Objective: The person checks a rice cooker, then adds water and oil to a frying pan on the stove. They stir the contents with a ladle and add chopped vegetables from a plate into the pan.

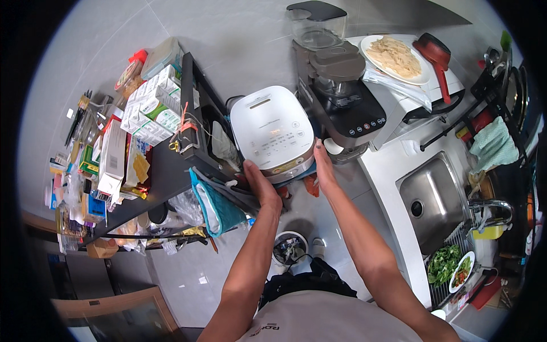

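Note:
A white rice cooker (269, 115) stands before me, its lid shut and its top control panel lit. My left hand (261, 184) is against its near left corner, the thumb along the side. On the right flank lies my right hand (324, 169), fingers stretched along the wall. Both hands clasp the cooker between them; their undersides are hidden, as is most of what supports it. To its right is a dark countertop appliance (337, 94) with a clear container and a row of buttons.
Left, a dark shelf (166, 171) carries cartons (156, 109) and packages; a teal oven mitt (213, 205) hangs there. Right are a plate of pale strips (395, 60), a red pan (436, 53), a steel sink (436, 201) and leafy greens (444, 263). A waste bin (290, 248) stands by my feet.

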Motion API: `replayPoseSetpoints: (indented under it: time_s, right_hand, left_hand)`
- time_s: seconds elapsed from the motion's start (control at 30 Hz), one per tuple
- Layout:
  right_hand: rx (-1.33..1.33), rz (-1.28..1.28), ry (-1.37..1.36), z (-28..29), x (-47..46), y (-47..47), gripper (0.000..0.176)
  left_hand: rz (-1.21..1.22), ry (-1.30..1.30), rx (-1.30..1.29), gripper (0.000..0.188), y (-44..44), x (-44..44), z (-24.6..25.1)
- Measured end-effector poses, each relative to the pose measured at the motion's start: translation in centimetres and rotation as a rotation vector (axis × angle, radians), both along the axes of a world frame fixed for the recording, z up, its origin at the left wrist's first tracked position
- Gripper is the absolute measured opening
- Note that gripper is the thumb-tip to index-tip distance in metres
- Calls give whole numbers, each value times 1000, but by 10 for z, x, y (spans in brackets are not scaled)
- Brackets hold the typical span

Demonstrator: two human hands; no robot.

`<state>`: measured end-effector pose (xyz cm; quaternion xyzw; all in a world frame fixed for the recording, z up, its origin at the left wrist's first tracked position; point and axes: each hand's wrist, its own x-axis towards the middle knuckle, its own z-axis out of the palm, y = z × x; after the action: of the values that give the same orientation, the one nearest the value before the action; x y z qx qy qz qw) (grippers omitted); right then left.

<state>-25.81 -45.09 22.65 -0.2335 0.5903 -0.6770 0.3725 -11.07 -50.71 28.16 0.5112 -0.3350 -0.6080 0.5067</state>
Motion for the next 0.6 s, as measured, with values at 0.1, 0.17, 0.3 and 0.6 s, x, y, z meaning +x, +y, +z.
replayPoseSetpoints:
  time_s: [0.1, 0.17, 0.3, 0.6]
  right_hand:
    - [2, -32, -60, -22, -7, -3, 71]
    - [-15, -45, -100, 4, 2, -1, 71]
    - [-3, -23, -60, 18, -1, 4, 71]
    - [120, -43, 152, 9, 2, 6, 78]
  left_hand:
    - [-9, 26, -82, 68, -5, 1, -19]
    - [10, 50, -28, 68, -4, 4, -25]
    - [59, 69, 34, 69, 6, -6, -12]
    - [24, 34, 18, 72, -1, 2, -17]
